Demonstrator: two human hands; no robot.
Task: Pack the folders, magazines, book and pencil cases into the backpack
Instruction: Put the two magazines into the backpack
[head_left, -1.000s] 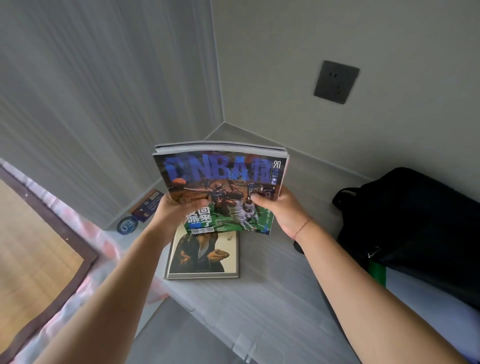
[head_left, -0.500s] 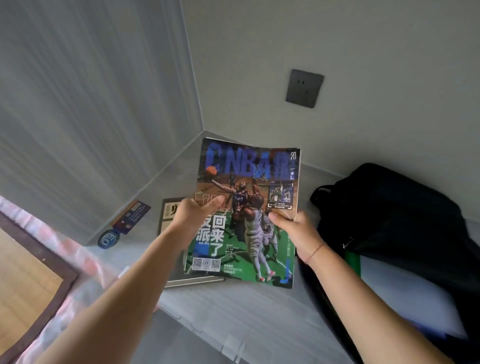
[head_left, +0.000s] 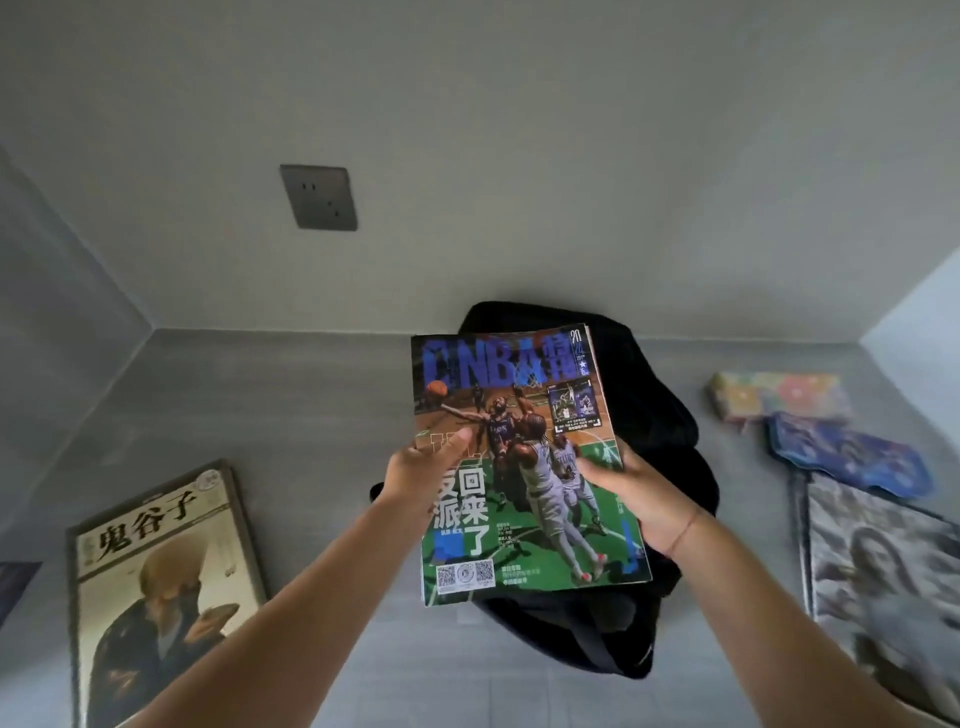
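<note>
I hold a basketball magazine (head_left: 524, 467) with a blue title and green court picture, flat and face up, over the black backpack (head_left: 670, 441). My left hand (head_left: 421, 470) grips its left edge, thumb on the cover. My right hand (head_left: 631, 493) grips its right edge. The backpack lies on the grey surface and is mostly hidden under the magazine. A beige book (head_left: 161, 582) with a seated figure on the cover lies flat at the left. A floral pencil case (head_left: 779, 397) and a blue pencil case (head_left: 847, 460) lie at the right.
A grey-patterned flat item (head_left: 883, 582), perhaps a folder or magazine, lies at the right edge. A dark wall socket (head_left: 318, 197) sits on the back wall. Walls close the grey surface (head_left: 291, 415) at the back and left. A dark item's corner (head_left: 15, 582) shows at far left.
Both hands carried the magazine rightward from above the book to above the backpack. The view swung right, bringing the pencil cases into sight.
</note>
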